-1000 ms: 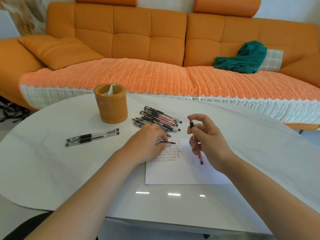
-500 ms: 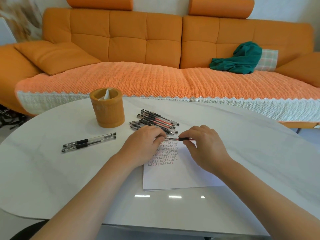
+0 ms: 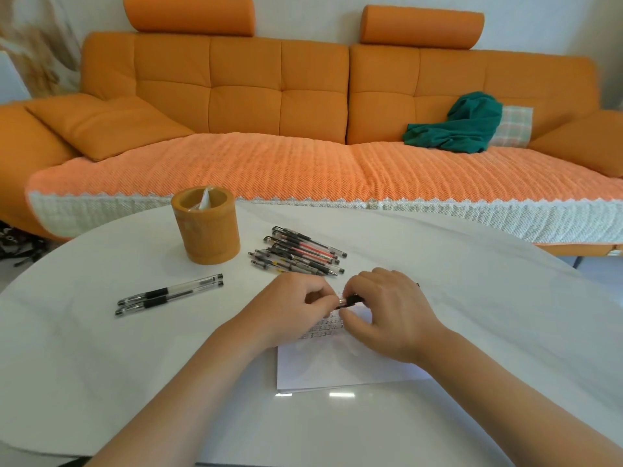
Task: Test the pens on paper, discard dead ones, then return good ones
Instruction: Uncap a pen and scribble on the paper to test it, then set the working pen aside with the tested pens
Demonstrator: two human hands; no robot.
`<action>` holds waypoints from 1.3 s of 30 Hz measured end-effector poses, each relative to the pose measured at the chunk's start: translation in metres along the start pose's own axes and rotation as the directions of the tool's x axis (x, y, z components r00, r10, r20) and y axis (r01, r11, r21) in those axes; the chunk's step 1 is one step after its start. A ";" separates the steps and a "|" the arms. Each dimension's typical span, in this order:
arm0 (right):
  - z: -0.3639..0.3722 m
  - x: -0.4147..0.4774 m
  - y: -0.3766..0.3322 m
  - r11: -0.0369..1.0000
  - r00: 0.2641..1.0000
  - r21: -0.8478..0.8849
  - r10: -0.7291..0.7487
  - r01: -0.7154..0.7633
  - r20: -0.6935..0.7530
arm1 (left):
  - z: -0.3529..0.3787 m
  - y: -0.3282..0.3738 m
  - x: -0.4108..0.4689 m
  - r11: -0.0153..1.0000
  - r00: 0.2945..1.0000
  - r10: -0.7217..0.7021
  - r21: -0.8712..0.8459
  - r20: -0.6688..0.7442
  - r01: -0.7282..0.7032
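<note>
Alignment matters, I judge: my left grip (image 3: 296, 308) and right grip (image 3: 391, 318) both pinch one pen (image 3: 350, 301) between them, just above the paper (image 3: 337, 372), apparently capping it. Keep its two ends in line and press straight together until it seats.

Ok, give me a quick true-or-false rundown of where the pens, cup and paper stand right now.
1. Both hands hold one pen above the paper. True: the left hand and right hand pinch the pen over the paper.
2. The cup lies on its side. False: the cup stands upright on the table.
3. Two pens lie side by side, apart from the pile. True: the two pens lie left of the pile.
4. The paper is blank. False: rows of marks cover its far end.
5. The pile sits inside the cup. False: it lies on the table, right of the cup.
</note>
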State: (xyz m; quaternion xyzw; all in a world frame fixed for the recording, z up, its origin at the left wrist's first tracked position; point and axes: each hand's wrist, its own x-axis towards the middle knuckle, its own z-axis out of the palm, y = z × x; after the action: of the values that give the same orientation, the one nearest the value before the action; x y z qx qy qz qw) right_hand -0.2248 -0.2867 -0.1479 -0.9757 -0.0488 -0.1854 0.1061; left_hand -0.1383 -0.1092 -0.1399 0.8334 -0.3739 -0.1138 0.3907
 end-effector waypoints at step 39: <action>0.024 0.041 -0.050 0.998 1.000 0.063 0.027 -0.027 -0.005 | -0.083 -0.073 -0.053 0.813 0.917 -0.117 0.494 -0.382 0.309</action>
State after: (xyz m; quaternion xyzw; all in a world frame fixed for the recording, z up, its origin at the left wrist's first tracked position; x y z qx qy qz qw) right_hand -0.1855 -0.2304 -0.1452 -0.9719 -0.0411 -0.1850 0.1394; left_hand -0.0959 0.0056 -0.1434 0.9536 -0.2216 0.0962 0.1797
